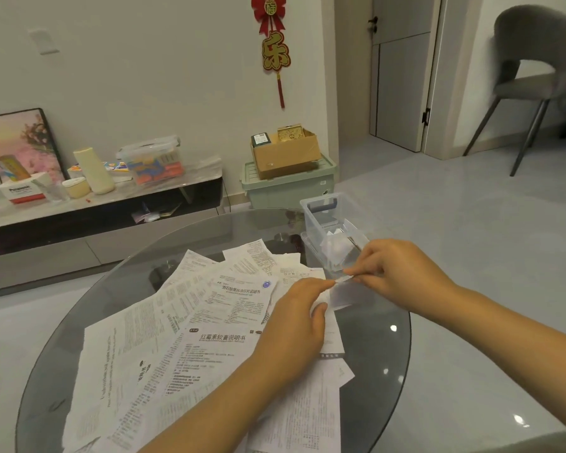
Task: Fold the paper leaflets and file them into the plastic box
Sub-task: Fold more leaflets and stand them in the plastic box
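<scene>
Your left hand (294, 325) and right hand (394, 273) both pinch one small leaflet (340, 294), held between them just above the bench (373, 354), beside the box (332, 230). More leaflets (183, 338) lie spread on the bench.

Two bare, sleeveless forearms (209, 397).

Both hands raised, fingertips nearly meeting; left hand (294, 325) and right hand (396, 276) each pinching, forearms bare
</scene>
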